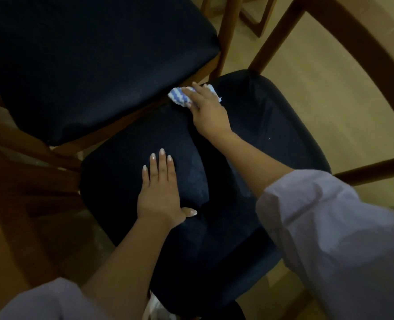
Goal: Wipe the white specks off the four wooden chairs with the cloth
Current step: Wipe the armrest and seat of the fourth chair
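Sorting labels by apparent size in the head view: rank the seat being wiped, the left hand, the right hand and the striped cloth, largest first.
1. seat being wiped
2. left hand and right hand: the left looks slightly bigger, but it is nearer the camera, so unranked.
3. striped cloth, partly hidden under the right hand.

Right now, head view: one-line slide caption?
Right hand presses striped cloth at far edge of the dark chair seat; left hand lies flat on it.
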### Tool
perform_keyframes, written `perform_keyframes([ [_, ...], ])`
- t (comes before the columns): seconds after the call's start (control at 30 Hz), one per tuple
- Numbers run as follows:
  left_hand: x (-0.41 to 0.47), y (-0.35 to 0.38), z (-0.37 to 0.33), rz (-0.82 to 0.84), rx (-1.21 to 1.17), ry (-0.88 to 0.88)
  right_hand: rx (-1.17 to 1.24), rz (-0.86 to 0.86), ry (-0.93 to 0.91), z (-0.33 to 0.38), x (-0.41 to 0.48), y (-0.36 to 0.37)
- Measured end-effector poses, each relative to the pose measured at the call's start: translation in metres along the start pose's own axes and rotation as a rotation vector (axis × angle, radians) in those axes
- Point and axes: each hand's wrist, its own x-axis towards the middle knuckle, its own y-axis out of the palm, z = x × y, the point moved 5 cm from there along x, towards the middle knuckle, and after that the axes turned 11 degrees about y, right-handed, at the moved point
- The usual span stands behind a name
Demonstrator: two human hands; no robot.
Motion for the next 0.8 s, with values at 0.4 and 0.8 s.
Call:
perform_keyframes([
  [0.4,-0.002,-0.002,0.000,-0.005,-0.012,-0.007,0.076,0.082,-0.091,-0.014,-0.092,0.012],
  [0.8,0.000,0.000,0.000,-0.002,0.013,-0.005,-0.010,0.059,-0.127,0.002,-0.051,0.019],
])
